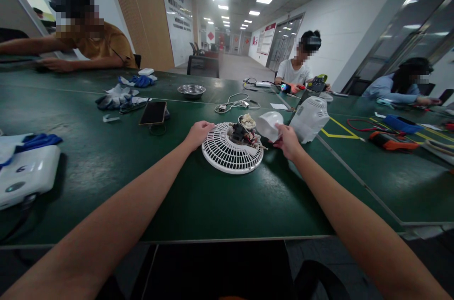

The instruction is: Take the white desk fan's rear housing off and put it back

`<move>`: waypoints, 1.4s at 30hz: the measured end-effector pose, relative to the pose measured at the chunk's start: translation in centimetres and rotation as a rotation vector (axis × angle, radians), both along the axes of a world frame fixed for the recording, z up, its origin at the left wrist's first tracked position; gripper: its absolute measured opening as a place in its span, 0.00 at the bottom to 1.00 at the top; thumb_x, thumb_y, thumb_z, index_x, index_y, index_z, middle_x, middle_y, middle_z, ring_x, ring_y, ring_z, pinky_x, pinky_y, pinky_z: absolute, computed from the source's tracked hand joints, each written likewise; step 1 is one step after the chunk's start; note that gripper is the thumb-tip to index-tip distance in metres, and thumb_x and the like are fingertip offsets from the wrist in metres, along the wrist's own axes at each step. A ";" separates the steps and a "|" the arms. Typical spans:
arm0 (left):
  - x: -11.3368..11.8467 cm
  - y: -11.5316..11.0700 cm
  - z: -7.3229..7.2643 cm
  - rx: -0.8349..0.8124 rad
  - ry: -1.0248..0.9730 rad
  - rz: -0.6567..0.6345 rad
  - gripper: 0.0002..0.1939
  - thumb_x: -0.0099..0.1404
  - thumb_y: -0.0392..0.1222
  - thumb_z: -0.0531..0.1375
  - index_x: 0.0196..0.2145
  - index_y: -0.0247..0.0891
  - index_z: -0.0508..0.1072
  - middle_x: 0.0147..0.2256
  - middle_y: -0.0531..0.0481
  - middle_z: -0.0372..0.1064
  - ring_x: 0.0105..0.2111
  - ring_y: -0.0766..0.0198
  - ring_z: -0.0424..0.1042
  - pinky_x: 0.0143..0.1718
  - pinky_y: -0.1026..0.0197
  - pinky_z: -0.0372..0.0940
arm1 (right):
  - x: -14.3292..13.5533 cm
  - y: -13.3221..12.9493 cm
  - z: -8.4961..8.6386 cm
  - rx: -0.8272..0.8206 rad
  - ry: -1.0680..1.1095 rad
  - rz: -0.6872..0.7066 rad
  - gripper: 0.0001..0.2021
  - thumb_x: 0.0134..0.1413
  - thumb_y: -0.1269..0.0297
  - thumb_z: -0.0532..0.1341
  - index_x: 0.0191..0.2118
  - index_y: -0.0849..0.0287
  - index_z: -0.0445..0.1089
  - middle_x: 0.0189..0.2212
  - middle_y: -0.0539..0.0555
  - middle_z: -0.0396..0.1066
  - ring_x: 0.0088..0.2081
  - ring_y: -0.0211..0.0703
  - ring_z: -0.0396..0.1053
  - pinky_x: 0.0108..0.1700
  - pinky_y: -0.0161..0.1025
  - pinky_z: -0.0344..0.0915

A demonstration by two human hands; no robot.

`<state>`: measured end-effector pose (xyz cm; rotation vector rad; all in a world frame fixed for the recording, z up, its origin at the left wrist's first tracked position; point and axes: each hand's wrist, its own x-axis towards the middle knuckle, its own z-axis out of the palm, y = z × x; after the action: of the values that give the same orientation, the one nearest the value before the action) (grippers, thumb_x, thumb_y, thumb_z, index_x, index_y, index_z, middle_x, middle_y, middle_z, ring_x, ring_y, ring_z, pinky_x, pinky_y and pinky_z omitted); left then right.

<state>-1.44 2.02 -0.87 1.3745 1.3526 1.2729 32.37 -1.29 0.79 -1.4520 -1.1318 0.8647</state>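
Note:
A round white fan grille (232, 164) lies on the green table, with a dark motor and wires (240, 134) exposed on top of it. My left hand (199, 135) is closed on the grille's left rim, thumb and fingers pinched there. In my right hand (289, 143) is a rounded white plastic cover (268, 125), held tilted just right of the motor and apart from it. A cream-coloured piece (247, 122) sits behind the motor. Close behind my right hand stands a white fan base (310, 119) with vent slots.
A metal bowl (191, 90), a coiled white cable (236, 103) and a phone (153, 113) lie farther back on the table (227, 210). Gloves (118, 98) rest at the left. An orange-and-black meter (392, 141) lies right. Several people sit around the table.

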 end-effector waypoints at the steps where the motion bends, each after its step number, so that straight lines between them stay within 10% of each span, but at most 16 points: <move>1: -0.1 0.2 -0.2 0.005 0.001 -0.001 0.13 0.56 0.50 0.68 0.27 0.36 0.76 0.27 0.48 0.75 0.33 0.55 0.74 0.39 0.57 0.66 | -0.4 -0.3 0.3 -0.031 0.109 0.085 0.31 0.48 0.35 0.57 0.51 0.52 0.60 0.35 0.56 0.74 0.34 0.54 0.75 0.33 0.49 0.70; 5: -0.4 1.1 -1.0 0.045 0.043 -0.031 0.13 0.59 0.50 0.66 0.30 0.36 0.77 0.30 0.47 0.76 0.33 0.57 0.73 0.38 0.58 0.65 | -2.2 -1.4 1.2 0.081 0.186 0.325 0.34 0.50 0.26 0.47 0.49 0.49 0.63 0.38 0.57 0.75 0.38 0.56 0.76 0.35 0.51 0.71; 28: -0.3 -0.7 1.1 0.199 0.230 -0.017 0.06 0.58 0.43 0.66 0.32 0.39 0.78 0.38 0.44 0.75 0.44 0.50 0.72 0.52 0.51 0.63 | -5.1 -4.9 2.3 0.442 -0.458 0.466 0.40 0.51 0.54 0.69 0.66 0.44 0.52 0.49 0.57 0.72 0.46 0.57 0.71 0.52 0.62 0.70; 35: 1.8 -3.6 3.6 0.329 0.191 -0.375 0.19 0.53 0.39 0.70 0.45 0.41 0.79 0.48 0.42 0.74 0.55 0.42 0.67 0.61 0.42 0.55 | -4.8 -4.8 2.4 0.384 -0.497 0.496 0.43 0.49 0.55 0.71 0.67 0.45 0.50 0.54 0.59 0.70 0.48 0.59 0.72 0.48 0.61 0.73; 42: 2.1 -4.0 3.4 0.354 0.195 -0.446 0.24 0.49 0.42 0.73 0.45 0.40 0.79 0.48 0.39 0.73 0.55 0.39 0.64 0.61 0.41 0.53 | -4.6 -4.6 2.4 0.397 -0.511 0.509 0.42 0.48 0.54 0.72 0.66 0.46 0.53 0.56 0.59 0.69 0.49 0.60 0.73 0.50 0.62 0.73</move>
<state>0.66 -1.97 2.58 1.9594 0.8884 1.1243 27.79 -5.88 3.14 -1.0862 -1.9914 0.5566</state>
